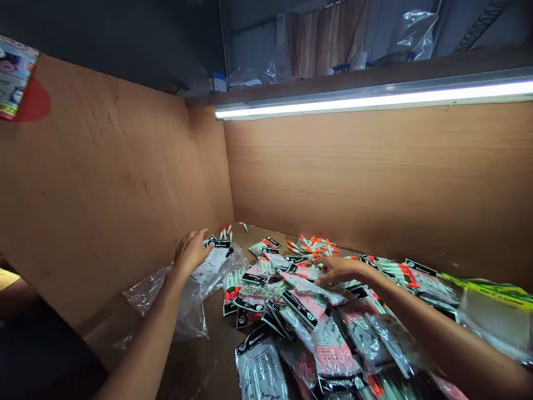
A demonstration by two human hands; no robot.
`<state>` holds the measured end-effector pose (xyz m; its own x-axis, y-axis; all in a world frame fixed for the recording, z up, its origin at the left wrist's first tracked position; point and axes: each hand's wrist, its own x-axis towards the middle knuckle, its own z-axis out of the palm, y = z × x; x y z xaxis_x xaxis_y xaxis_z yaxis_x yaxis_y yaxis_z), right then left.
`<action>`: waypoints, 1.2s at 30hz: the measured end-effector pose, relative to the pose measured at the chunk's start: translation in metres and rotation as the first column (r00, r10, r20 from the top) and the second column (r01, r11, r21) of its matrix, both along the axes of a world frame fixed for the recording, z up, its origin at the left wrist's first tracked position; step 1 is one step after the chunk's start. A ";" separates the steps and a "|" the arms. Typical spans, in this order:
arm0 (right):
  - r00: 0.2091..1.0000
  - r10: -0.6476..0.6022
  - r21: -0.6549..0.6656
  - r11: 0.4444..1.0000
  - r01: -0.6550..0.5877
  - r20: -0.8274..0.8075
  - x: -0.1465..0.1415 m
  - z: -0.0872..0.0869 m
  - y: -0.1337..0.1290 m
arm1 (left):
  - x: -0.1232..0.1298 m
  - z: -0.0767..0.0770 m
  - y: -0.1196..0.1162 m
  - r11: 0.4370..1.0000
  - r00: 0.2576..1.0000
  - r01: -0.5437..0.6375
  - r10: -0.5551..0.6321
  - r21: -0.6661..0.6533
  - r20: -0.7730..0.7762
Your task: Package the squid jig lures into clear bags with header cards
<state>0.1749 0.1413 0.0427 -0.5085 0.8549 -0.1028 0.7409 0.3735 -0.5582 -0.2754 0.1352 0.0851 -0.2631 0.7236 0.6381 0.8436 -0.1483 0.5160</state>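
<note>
At the left, my left hand (192,253) reaches to a printed packet with a black header (214,261), its thumb and fingers apart at the packet's edge. Clear plastic bags (187,305) lie beneath and around that packet. My right hand (339,270) rests over the heap of filled packets (300,311), fingers spread and touching the upper ones; it does not seem to grip any. Through the clear plastic, slim white pieces with orange ends show. Loose white pieces with orange tips (314,244) lie in a pile just beyond my right hand.
A few more loose orange-tipped pieces (226,230) lie in the back left corner. Wooden panels (375,178) enclose the left and back, with a lit tube lamp (375,100) along the shelf edge. A yellow-green bag (495,311) lies at the right. Part of another person (16,294) shows at far left.
</note>
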 end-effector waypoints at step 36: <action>0.881 -0.136 0.430 0.832 0.350 -0.454 -0.054 0.032 -0.035 | 0.197 -0.028 -0.007 0.662 0.182 0.679 -0.570 0.317 0.801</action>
